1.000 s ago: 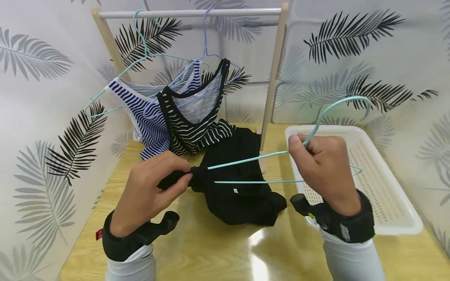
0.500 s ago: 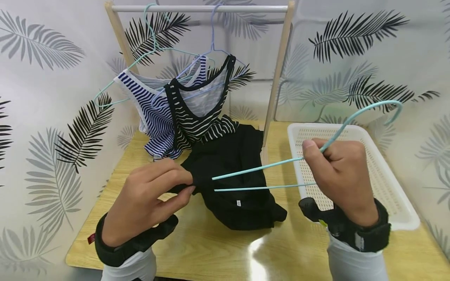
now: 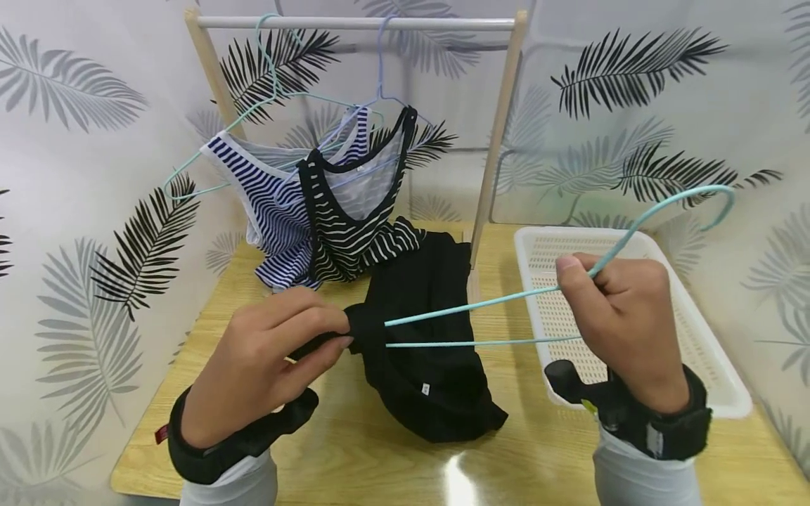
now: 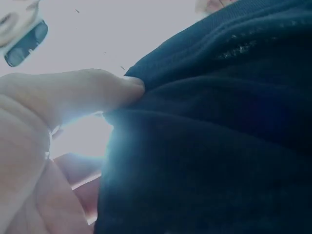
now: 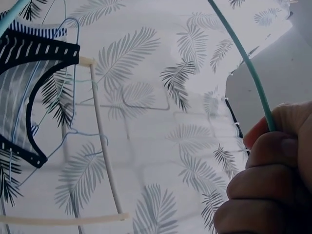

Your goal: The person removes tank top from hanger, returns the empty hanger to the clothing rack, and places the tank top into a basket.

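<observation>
My right hand [image 3: 620, 316] is curled round the neck of a mint-green clothes hanger [image 3: 471, 306], its hook pointing up and right. The hanger's far end runs into a black garment [image 3: 430, 400], whose cloth hides it. Thumb and fingers of my left hand [image 3: 278, 351] pinch the garment's edge just left of where the hanger goes in. The rest of the cloth hangs down over the table, with a small white tag showing. In the left wrist view, the thumb presses a fold of the dark fabric [image 4: 204, 136].
Behind stands a clothes rack [image 3: 354, 24] with a white bar and wooden posts. A blue-striped top [image 3: 272, 204] and a black-and-white striped top [image 3: 344, 225] hang from it on hangers. A white plastic basket [image 3: 715, 365] sits on the wooden table [image 3: 354, 464] at the right.
My right hand with the hanger has moved right and slightly down, and the hook has tipped further right. The left hand keeps its pinch on the black garment, whose lower part hangs a little lower.
</observation>
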Motion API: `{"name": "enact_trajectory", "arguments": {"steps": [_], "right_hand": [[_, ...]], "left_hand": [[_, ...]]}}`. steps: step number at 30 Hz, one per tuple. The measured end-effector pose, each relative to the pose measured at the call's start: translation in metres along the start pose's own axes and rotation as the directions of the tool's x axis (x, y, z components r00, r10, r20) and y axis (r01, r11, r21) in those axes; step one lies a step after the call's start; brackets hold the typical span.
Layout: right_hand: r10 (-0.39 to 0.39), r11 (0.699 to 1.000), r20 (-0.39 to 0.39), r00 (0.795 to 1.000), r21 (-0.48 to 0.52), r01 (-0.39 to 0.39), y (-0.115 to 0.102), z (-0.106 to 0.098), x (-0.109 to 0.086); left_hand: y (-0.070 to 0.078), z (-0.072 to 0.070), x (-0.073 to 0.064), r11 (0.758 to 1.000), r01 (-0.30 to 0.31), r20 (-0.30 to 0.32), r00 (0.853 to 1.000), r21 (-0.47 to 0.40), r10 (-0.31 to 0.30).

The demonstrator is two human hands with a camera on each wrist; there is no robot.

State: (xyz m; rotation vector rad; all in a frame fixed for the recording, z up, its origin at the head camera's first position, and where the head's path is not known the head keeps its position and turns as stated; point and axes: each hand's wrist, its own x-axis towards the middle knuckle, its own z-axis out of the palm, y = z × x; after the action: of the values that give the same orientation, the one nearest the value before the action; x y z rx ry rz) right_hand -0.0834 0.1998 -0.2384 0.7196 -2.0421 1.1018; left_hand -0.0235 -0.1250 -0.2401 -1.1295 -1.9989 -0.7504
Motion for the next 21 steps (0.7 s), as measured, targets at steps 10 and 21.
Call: {"name": "enact_trajectory", "arguments": {"steps": [10, 21], "right_hand": [[0.06, 0.986, -0.059, 0.996, -0.152, -0.069, 0.024, -0.011, -0.005], [0.089, 0.957, -0.147, 0.985, -0.26, -0.126, 0.043, -0.024, -0.009]], "left_hand": [[-0.035, 0.016, -0.003, 0.993, 0.111, 0.085, 0.99, -0.03, -0.108], [-0.084, 0.043, -0.003, 0.961, 0.275, 0.167, 0.948, 0.002, -0.272]]}}
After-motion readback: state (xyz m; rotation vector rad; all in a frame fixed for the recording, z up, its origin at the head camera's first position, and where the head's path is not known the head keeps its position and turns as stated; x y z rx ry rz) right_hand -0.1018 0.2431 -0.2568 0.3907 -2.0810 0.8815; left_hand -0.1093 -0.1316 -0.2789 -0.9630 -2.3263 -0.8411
